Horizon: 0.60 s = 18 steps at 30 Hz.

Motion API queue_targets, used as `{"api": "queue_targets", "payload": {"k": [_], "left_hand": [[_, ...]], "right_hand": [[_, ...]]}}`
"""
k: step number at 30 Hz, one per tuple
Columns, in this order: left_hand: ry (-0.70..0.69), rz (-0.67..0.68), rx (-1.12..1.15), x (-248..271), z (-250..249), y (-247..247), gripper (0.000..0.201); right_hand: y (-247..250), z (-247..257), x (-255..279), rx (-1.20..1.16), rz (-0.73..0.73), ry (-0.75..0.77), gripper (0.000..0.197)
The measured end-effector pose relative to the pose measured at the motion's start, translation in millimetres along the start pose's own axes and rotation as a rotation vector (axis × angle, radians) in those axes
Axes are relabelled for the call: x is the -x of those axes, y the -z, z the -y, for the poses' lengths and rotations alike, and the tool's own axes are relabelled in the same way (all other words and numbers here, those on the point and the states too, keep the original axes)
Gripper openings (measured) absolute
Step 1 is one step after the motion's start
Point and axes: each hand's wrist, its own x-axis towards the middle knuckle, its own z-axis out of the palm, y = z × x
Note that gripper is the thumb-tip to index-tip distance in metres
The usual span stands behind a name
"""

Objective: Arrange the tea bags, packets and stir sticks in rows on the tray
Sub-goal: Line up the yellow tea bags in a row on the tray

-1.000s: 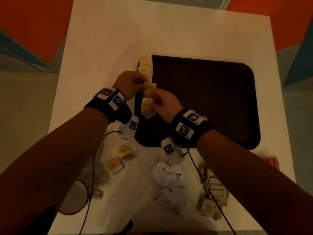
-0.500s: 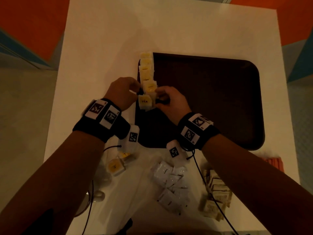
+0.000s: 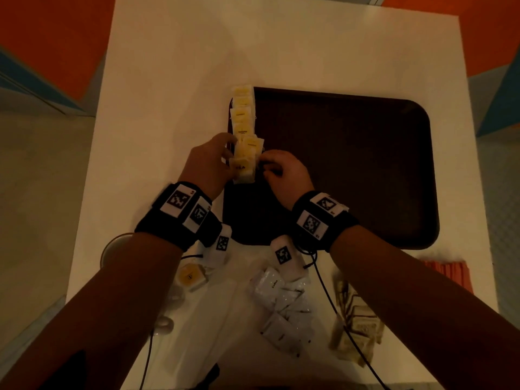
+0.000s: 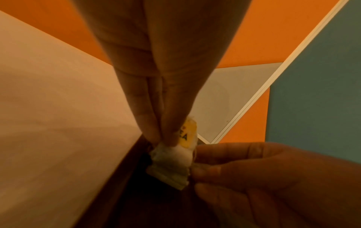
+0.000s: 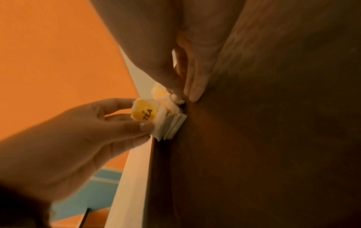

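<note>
White table (image 3: pixel 168 108), both hands pinching tea bags (image 3: pixel 243 167), TEA print legible only wristward

A white table (image 3: pixel 174 80) stands in dim, warm light, its far edge toward an orange floor or wall panel (image 3: pixel 56 38). Teal panels (image 3: pixel 17 77) edged with pale trim flank the table's left and right sides, beside grey-beige flooring (image 3: pixel 36 170).
</note>
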Motion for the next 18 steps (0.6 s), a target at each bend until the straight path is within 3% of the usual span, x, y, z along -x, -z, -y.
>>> {"api": "queue_targets", "payload": {"k": [4, 9, 12, 18], "left_hand": [[0.033, 0.009, 0.077, -0.7, 0.4, 2.9, 0.061], [0.077, -0.037, 0.084, 1.6, -0.7, 6.9, 0.067], [0.098, -0.007, 0.124, 1.4, 1.3, 3.7, 0.061], [0.096, 0.109, 0.178, -2.8, 2.6, 5.0, 0.079]], "right_hand": [[1.4, 7.7, -2.1, -0.004, 0.086, 0.06, 0.046], [0.1, 4.4, -0.2, 0.023, -0.005, -0.021, 0.036], [-6.7, -0.1, 6.3, -0.081, 0.058, -0.094, 0.036], [-9.9, -3.6, 12.9, -0.065, 0.045, -0.055, 0.034]]}}
